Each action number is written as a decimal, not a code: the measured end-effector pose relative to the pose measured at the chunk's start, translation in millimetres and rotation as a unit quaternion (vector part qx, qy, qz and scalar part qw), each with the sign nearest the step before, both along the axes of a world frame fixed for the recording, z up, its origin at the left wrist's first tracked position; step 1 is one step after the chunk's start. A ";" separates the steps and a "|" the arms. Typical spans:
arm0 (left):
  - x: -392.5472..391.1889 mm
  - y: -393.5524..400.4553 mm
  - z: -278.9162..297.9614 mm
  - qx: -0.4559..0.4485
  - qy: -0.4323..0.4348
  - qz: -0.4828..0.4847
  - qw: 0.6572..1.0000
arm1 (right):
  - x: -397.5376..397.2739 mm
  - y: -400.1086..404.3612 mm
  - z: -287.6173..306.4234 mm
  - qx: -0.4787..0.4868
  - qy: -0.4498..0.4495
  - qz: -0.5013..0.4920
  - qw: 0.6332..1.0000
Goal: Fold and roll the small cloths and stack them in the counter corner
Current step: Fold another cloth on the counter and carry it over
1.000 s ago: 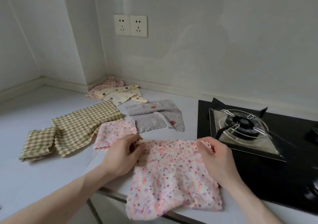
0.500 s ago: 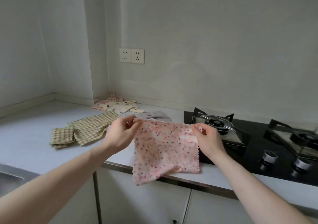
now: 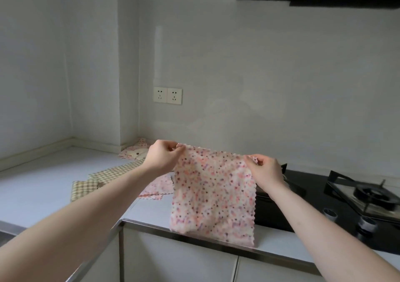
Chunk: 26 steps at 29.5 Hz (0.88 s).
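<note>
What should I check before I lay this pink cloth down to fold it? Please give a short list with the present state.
1. Left hand pinches one top corner of the pink cloth: ok.
2. Right hand pinches the other top corner: ok.
3. Cloth hangs flat, top edge stretched: ok.
4. Lower edge clear of the counter: cannot tell.
5. Cloth away from the stove: not ok, it hangs right beside it.
6. Burner off: no flame visible, ok.
</note>
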<state>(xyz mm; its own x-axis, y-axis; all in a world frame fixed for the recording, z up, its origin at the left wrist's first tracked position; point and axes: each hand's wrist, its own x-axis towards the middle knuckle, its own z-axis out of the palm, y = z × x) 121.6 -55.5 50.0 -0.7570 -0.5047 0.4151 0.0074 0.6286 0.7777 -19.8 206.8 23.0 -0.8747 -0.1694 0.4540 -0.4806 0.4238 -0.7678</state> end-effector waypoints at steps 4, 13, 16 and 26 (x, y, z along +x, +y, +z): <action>-24.2 -0.3 -10.3 0.044 -0.045 -0.003 0.998 | -15.2 -8.9 -8.0 0.026 -0.015 -0.014 0.999; -57.7 1.0 -45.8 0.135 -0.125 -0.059 0.981 | -42.2 -7.1 -29.9 0.060 -0.043 -0.003 0.997; -56.3 -1.0 -56.3 0.137 -0.138 -0.065 0.979 | -35.6 2.7 -35.4 0.081 -0.017 0.017 0.996; -18.5 -1.1 -98.0 0.077 -0.205 -0.080 0.973 | 14.3 42.3 -63.9 0.214 0.003 0.102 0.971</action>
<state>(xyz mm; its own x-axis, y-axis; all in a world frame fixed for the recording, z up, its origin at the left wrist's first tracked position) 103.1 -56.6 -47.9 -0.9166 -0.3998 -0.0091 -0.2351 0.5202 0.8211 -5.4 249.1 -40.9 -0.8002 -0.5139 0.3093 -0.5928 0.5990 -0.5384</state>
